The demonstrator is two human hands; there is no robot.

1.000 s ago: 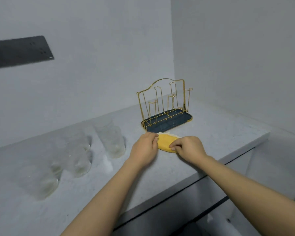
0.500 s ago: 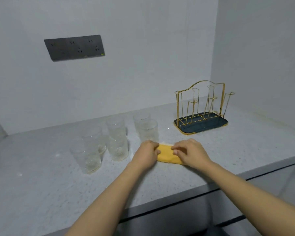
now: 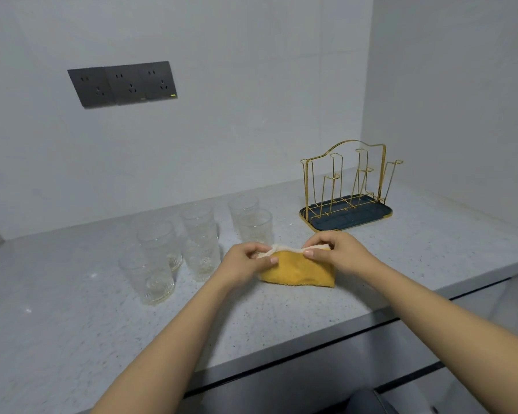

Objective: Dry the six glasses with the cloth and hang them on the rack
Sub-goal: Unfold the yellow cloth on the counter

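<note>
I face a pale grey wall [image 3: 222, 130] meeting a side wall at my right; a dark triple socket panel [image 3: 122, 83] sits above the speckled grey countertop [image 3: 72, 324].

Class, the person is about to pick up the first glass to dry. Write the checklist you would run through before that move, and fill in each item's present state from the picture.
1. Cloth in hand: ok. The left hand and right hand each pinch the top edge of the yellow cloth.
2. Cloth opened out: not ok. It hangs folded, its bottom on the counter.
3. Glasses within reach: ok. They stand upright just left of the cloth, the nearest glass right behind the left hand.
4. A hand free to lift a glass: not ok, both are on the cloth.
5. Rack ready: ok, no glass on any prong.
6. Glasses wet: cannot tell.
</note>
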